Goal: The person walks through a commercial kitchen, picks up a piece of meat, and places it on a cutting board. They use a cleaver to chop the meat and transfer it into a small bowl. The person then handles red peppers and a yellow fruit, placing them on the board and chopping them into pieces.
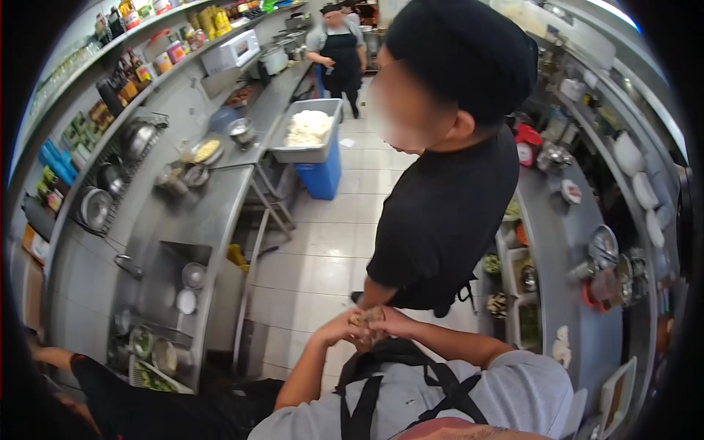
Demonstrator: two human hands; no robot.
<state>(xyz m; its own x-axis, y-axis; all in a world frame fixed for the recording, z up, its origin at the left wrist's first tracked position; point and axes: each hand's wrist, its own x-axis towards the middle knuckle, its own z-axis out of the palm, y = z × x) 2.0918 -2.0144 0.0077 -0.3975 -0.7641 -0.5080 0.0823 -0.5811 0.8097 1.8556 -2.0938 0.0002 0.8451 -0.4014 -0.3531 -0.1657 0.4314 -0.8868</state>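
Observation:
My left hand [339, 326] and my right hand [390, 323] meet in front of my dark apron, with fingers curled inward. Something small and brownish shows between them, too blurred to name. A co-worker in a black shirt [451, 213] and black cap stands close in front of me. That person's forearm [376, 292] comes down right at my hands, and their fingers cannot be told apart from mine there.
On the left, a steel counter [183, 213] has a sink [165, 275] with bowls. A grey tub [304, 152] of white food rests on a blue bin [320, 176]. Another person [342, 55] stands far back. Food containers line the right counter [561, 242]. At lower left, someone in black [139, 400] reaches in.

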